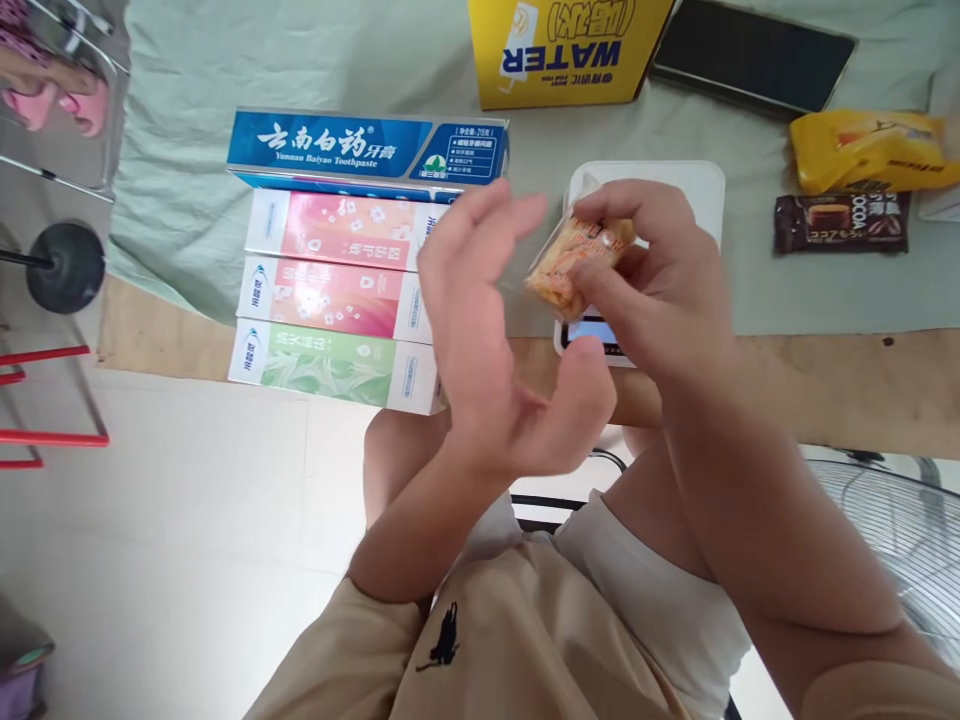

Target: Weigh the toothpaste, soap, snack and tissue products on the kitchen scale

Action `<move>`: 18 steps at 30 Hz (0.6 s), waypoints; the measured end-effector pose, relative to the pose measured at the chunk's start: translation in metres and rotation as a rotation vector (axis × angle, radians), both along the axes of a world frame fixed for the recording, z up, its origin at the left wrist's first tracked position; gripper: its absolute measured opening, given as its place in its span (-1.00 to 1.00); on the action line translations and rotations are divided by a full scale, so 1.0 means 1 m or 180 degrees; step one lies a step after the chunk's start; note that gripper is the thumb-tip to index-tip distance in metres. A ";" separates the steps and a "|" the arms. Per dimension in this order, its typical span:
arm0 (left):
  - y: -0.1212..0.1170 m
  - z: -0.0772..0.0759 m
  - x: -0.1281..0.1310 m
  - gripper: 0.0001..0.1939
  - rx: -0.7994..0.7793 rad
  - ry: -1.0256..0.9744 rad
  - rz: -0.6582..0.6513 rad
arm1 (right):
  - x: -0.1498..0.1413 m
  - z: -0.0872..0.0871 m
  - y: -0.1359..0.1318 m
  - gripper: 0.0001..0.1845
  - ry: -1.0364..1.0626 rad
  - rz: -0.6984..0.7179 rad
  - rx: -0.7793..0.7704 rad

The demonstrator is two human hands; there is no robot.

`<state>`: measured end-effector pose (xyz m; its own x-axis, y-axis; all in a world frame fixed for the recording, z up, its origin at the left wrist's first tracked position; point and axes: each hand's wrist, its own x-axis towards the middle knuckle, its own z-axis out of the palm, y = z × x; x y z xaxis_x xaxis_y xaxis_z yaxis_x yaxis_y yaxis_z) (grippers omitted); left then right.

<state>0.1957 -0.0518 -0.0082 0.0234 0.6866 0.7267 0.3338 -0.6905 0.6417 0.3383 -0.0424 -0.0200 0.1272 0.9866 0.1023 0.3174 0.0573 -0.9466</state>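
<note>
Pinched between the thumb and fingers of my right hand (660,270) is a small snack in a clear printed wrapper (574,260), held up over a white digital scale (682,200). Part of the scale's dark display shows below the fingers. My left hand (502,350) hovers just left of the snack, thumb and fingers apart and nothing in them. It covers the right ends of the toothpaste boxes: a blue Yunnan Baiyao box (337,145) on top, two pink ones (352,230) under it and a green one (322,362) nearest the table edge.
A yellow carton (570,60) marked WATER stands at the back, beside a black phone (750,55). To the right lie a yellow snack packet (862,150) and a brown cocoa bar (840,222). A fan guard (892,530) is below the table's right side.
</note>
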 end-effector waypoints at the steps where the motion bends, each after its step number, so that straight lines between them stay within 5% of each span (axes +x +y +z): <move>1: 0.001 0.003 -0.005 -0.62 -0.0008 -0.0029 -0.0039 | -0.004 0.000 0.001 -0.54 -0.0192 0.0029 0.0044; 5: 0.002 0.012 -0.021 -0.70 -0.0136 -0.0014 -0.0019 | -0.023 0.006 0.002 -0.27 -0.0699 0.0165 -0.0028; 9: -0.003 0.020 -0.025 -0.78 -0.0637 0.0044 0.0143 | -0.037 0.012 0.002 -0.22 -0.0857 0.0386 -0.0225; 18: 0.000 0.015 -0.017 -0.78 -0.0431 -0.0035 0.0189 | -0.009 0.006 -0.004 -0.66 -0.1685 0.0283 0.0375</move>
